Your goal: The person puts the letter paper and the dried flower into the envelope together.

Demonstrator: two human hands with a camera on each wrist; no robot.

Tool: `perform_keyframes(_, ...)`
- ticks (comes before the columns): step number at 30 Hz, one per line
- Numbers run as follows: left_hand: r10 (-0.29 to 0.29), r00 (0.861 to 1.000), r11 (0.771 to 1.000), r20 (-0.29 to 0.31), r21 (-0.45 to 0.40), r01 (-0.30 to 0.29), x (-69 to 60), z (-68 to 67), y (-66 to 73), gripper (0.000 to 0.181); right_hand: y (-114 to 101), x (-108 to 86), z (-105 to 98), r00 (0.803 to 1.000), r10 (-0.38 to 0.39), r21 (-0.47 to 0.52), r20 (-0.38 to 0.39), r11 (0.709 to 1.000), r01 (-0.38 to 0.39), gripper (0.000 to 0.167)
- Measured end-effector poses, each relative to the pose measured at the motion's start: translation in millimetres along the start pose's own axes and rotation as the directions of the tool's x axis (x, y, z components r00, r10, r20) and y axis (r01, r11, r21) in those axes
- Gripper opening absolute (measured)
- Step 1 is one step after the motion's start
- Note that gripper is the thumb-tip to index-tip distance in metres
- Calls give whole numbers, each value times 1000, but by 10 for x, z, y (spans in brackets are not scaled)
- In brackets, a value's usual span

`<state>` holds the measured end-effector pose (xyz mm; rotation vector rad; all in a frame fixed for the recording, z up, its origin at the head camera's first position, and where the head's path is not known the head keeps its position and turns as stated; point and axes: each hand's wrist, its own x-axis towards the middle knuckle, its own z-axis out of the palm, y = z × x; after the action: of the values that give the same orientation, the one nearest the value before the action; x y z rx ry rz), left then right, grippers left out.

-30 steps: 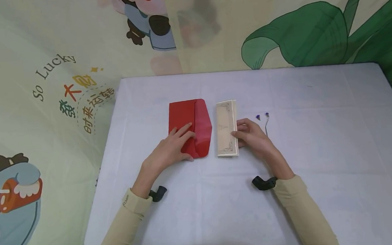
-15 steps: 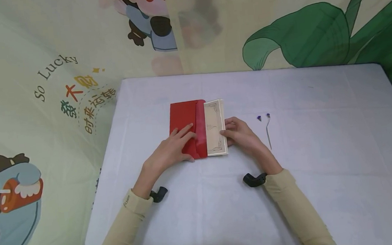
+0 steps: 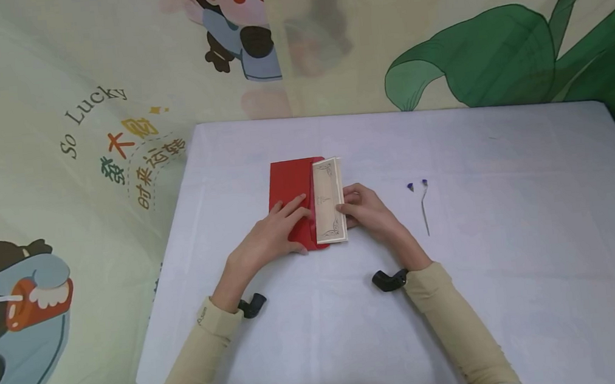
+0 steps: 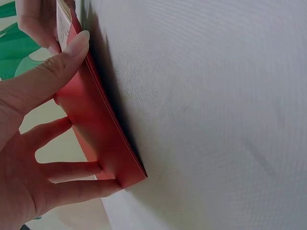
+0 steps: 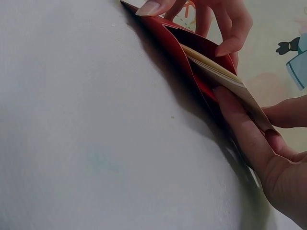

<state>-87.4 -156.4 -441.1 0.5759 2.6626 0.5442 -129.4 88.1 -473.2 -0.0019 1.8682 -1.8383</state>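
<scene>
A red envelope [image 3: 287, 178] lies on the white table, its flap side to the right. My left hand [image 3: 273, 234] rests on it with spread fingers, the thumb at its near edge; the left wrist view shows those fingertips touching the red paper [image 4: 98, 129]. A folded cream card [image 3: 328, 202] with a printed border overlaps the flap. My right hand [image 3: 366, 211] pinches the card's right edge between thumb and fingers. In the right wrist view the card's [image 5: 235, 86] leading edge is inside the envelope's open mouth [image 5: 199, 43].
To the right of my right hand lie a thin stem with a small purple flower [image 3: 426, 206] and a separate small purple bloom [image 3: 410, 187]. The white table [image 3: 519, 228] extends right and toward the person. A patterned cloth [image 3: 331, 86] hangs beyond its far edge.
My right hand has moved left with the cream card, from beside the envelope to over its flap and into its mouth. My left hand has stayed on the envelope.
</scene>
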Motion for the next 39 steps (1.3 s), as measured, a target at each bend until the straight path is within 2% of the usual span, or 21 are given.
perform_keyframes(10, 2, 1000, 1000, -1, -21, -2, 9, 6, 24, 69, -15, 45, 102, 1000, 16, -13, 11, 1000, -16, 39)
perform_keyframes(20, 5, 1000, 1000, -2, 2, -5, 21, 18, 30, 72, -16, 71, 185, 1000, 13, 1, 19, 1000, -13, 38)
perform_keyframes(39, -7, 1000, 1000, -9, -16, 7, -11, 0, -1, 70, -33, 84, 241, 1000, -1, -148, 13, 989, 2, 50)
